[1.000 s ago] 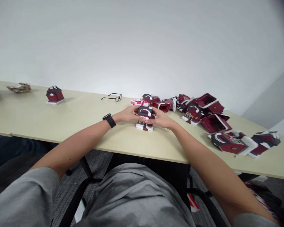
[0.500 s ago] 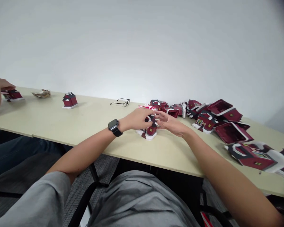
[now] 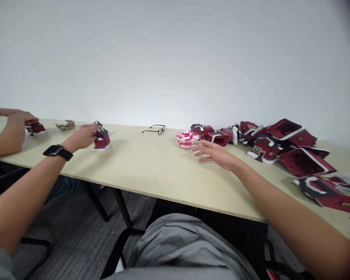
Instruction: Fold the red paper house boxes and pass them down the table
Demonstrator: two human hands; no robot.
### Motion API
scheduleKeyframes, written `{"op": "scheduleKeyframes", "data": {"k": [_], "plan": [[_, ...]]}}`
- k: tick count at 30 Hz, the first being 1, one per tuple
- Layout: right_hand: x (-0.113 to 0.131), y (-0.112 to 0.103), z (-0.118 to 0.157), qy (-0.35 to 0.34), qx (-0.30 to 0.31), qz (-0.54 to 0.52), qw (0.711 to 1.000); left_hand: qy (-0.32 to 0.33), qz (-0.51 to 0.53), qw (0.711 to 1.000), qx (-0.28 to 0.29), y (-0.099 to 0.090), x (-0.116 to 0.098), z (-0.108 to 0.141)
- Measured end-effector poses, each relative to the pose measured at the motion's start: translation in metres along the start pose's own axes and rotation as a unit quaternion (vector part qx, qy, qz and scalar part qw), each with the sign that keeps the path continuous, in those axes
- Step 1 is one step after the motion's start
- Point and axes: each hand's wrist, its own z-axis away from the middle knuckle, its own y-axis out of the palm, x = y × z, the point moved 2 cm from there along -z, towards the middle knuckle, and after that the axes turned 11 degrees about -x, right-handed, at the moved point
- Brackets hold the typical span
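My left hand (image 3: 86,137), wearing a black watch, reaches to the left side of the table. Its fingers are closed around the roof of a small dark red model house (image 3: 102,140) with a snowy white base. The roof of what looks like another house (image 3: 97,123) shows just behind the hand, mostly hidden. My right hand (image 3: 212,153) hovers over the table with its fingers spread, holding nothing. Just beyond its fingertips sits a red-and-white striped bowl-like bundle (image 3: 186,140).
Many red model houses (image 3: 264,149) lie piled on the right, some tipped with hollow undersides showing. Eyeglasses (image 3: 156,130) rest toward the wall. At far left, a co-worker's hand (image 3: 25,116) touches another house (image 3: 36,128), near a crumpled beige bundle (image 3: 65,125).
My left hand has carried the house from the table's middle over to the left, beside the one standing there. My right hand has let it go and stays near the striped bundle. The view has shifted left.
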Motion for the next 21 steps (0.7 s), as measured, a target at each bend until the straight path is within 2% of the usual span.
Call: {"op": "scheduleKeyframes", "data": {"k": [2, 3, 4, 6, 8, 11, 14, 16, 17, 19, 21], "plan": [[-0.001, 0.000, -0.001, 0.000, -0.005, -0.002, 1.000, -0.031, -0.066, 0.997, -0.011, 0.003, 0.029, 0.005], [-0.001, 0.000, -0.001, -0.002, -0.009, -0.002, 1.000, -0.037, -0.083, 0.996, -0.019, 0.005, 0.033, 0.006], [-0.001, 0.000, -0.002, -0.002, -0.015, -0.001, 1.000, -0.037, -0.085, 0.995, -0.027, 0.008, 0.030, 0.007], [-0.001, -0.002, -0.003, 0.000, -0.043, 0.000, 0.999, -0.015, -0.052, 0.997, -0.046, 0.014, 0.005, 0.005], [-0.001, -0.004, -0.004, 0.002, -0.084, -0.003, 0.996, 0.029, 0.008, 0.998, -0.052, 0.020, -0.039, -0.001], [-0.002, -0.011, -0.009, -0.013, -0.144, -0.002, 0.989, 0.113, 0.092, 0.989, -0.037, 0.027, -0.123, -0.013], [-0.006, -0.023, -0.018, -0.050, -0.214, 0.037, 0.975, 0.215, 0.174, 0.961, -0.027, 0.033, -0.210, -0.025], [-0.009, -0.034, -0.024, -0.087, -0.269, 0.101, 0.954, 0.255, 0.225, 0.940, -0.024, 0.040, -0.260, -0.033], [-0.011, -0.040, -0.027, -0.106, -0.292, 0.142, 0.940, 0.260, 0.249, 0.933, -0.018, 0.045, -0.282, -0.038], [-0.015, -0.050, -0.034, -0.145, -0.327, 0.230, 0.905, 0.228, 0.292, 0.929, -0.008, 0.058, -0.316, -0.050], [-0.021, -0.060, -0.040, -0.179, -0.349, 0.301, 0.869, 0.182, 0.313, 0.932, 0.004, 0.074, -0.336, -0.060]]}}
